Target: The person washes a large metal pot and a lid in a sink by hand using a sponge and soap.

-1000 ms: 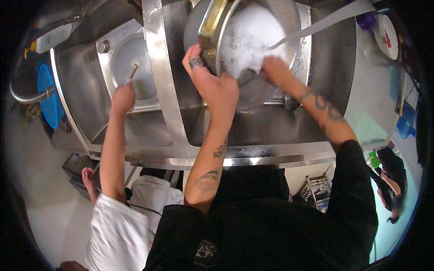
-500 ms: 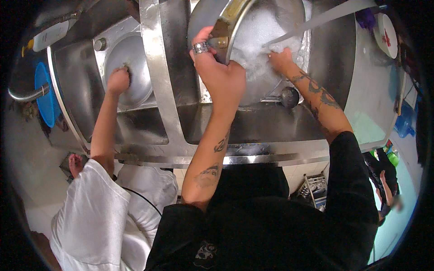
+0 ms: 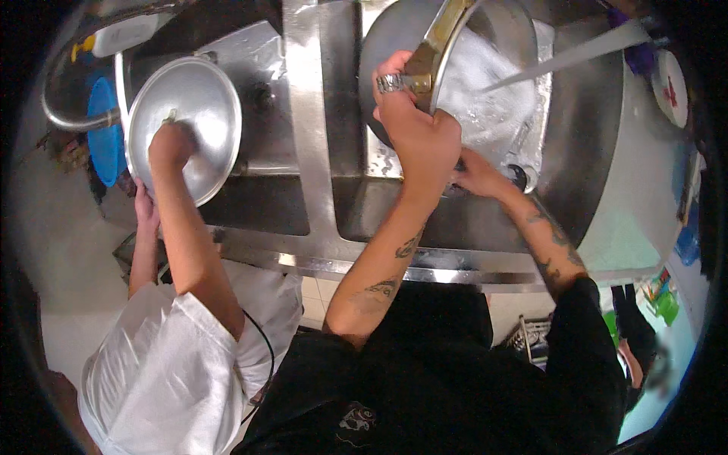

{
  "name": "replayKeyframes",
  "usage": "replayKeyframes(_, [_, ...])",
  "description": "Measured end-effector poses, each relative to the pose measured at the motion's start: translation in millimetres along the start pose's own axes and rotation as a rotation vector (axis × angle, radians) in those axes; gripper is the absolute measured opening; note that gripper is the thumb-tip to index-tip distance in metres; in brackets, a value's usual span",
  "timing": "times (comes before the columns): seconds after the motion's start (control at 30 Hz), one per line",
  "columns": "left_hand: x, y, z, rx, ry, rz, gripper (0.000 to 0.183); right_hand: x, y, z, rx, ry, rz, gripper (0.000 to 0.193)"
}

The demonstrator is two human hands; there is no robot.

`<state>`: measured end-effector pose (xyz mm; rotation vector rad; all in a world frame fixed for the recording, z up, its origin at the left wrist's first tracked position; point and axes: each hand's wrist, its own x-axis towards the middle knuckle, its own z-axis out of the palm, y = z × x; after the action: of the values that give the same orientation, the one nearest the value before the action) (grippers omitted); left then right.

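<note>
My left hand point(image 3: 415, 106) is closed around the side handle of a large metal pan point(image 3: 383, 45), tilted up in the right basin. A brassy band runs along the pan's edge. Whitish suds point(image 3: 485, 83) lie beyond it. My right hand point(image 3: 481, 176) is low in the same basin, below and right of my left, its fingers curled. Whatever those fingers hold is hidden. Close by, a dark, round ladle bowl point(image 3: 517, 177) shows partly behind my wrist.
A long grey spout point(image 3: 565, 64) reaches in from the upper right. At left, a co-worker in white holds a round metal lid point(image 3: 216, 114) over the other basin. A steel divider point(image 3: 309, 106) separates the basins. A blue round basin point(image 3: 102, 136) stands far left.
My right hand has come down from the suds toward the ladle. My left hand still grips the pan. The co-worker has raised and tilted the lid. The whole view has shifted.
</note>
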<state>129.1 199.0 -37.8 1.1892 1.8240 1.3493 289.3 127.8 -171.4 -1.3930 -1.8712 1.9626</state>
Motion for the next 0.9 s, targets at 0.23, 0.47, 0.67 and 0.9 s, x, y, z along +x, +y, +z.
replayKeyframes(0.23, [-15, 9, -9, 0.0, 0.039, 0.011, 0.066, 25, 54, -122, -1.241, 0.21, 0.118, 0.02])
replayKeyframes(0.47, [-10, 18, -20, -0.023, 0.08, 0.113, 0.059, -9, 15, -43, -0.94, 0.292, -0.188, 0.041])
replayKeyframes(0.67, [-14, 23, -19, -0.087, 0.145, 0.056, 0.06, 42, 19, -125, -1.204, 0.055, 0.166, 0.042])
replayKeyframes(0.9, [-21, 28, -13, 0.061, 0.093, 0.135, 0.055, 24, 57, 13, -0.429, 0.005, -0.045, 0.048])
